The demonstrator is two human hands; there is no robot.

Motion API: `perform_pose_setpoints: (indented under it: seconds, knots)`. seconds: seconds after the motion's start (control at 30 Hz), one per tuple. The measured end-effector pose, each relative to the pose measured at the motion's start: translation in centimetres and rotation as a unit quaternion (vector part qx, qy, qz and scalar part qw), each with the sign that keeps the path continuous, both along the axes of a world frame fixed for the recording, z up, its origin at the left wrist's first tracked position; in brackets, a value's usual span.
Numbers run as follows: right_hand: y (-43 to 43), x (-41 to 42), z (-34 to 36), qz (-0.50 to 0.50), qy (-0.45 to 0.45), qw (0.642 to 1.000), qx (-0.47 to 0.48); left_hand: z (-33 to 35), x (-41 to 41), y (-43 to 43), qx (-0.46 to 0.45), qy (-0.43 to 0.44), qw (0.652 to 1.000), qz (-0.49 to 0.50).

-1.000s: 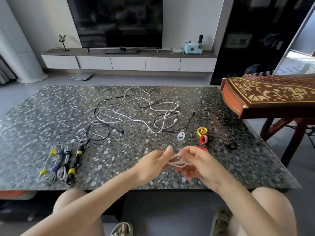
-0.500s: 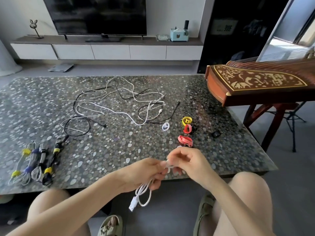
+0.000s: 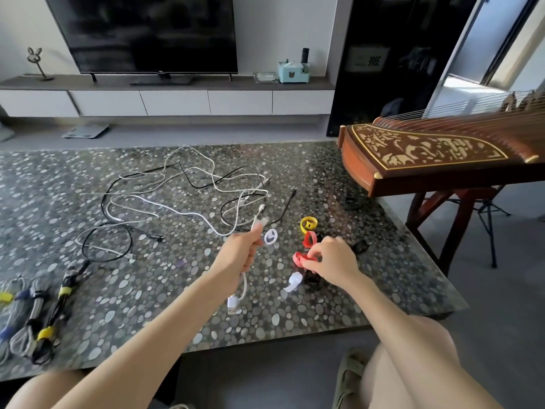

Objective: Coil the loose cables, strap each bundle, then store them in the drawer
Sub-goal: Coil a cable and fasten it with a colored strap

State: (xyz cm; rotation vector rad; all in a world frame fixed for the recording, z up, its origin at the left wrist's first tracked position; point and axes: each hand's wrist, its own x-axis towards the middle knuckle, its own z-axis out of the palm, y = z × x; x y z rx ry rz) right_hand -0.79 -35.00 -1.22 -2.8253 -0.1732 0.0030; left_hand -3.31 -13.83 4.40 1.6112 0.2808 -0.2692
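The fingers [image 3: 254, 247] of the left hand [image 3: 240, 253] are curled tight round a folded white cable [image 3: 243, 286]. Its loops and plug hang below the fist, over the desk [image 3: 383, 290]. The fingers [image 3: 313, 262] of the right hand [image 3: 334, 265] pinch a pink strap [image 3: 298, 258] low at the desk surface; I cannot tell if it is lifted.

At the near left corner lie the strapped bundles [image 3: 32, 317], grey and black, side by side, with yellow and blue bands. Farther back, toward the middle of the desk, the loose cables [image 3: 188, 199] spread in a tangle, white and black ones crossing. Next is the left hand, above the middle of the desk. Just beside it lies a white strap [image 3: 271, 236] rolled into a ring. Toward the right edge, a yellow strap [image 3: 308, 224] and a red strap [image 3: 308, 239] stand close together, just behind the right hand. Past the far right corner stands a wooden zither [image 3: 442, 154].
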Motion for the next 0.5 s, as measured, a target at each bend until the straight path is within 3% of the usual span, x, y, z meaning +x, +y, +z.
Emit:
perform_pose_setpoints:
  seconds: [0.07, 0.17, 0.27, 0.4, 0.5]
  knots:
    - [0.1, 0.7, -0.1, 0.005, 0.013, 1.0, 0.016, -0.5, 0.8, -1.1, 0.049, 0.004, 0.999, -0.019]
    - [-0.4, 1.3, 0.5, -0.031, 0.049, 0.978, 0.201, -1.4, 2.1, -2.8, 0.114, 0.005, 0.993, -0.023]
    - [-1.0, 1.2, 1.7, -0.033, 0.118, 0.891, 0.436, -2.0, 3.4, -4.2, 0.114, 0.011, 0.993, -0.041]
    - [-1.1, 1.4, 2.9, -0.04, 0.141, 0.805, 0.575, -2.0, 4.8, -5.3, 0.051, 0.02, 0.996, -0.068]
    - [-0.7, 1.6, 3.5, -0.038, 0.157, 0.71, 0.685, -1.6, 5.0, -5.7, -0.022, 0.045, 0.992, -0.112]
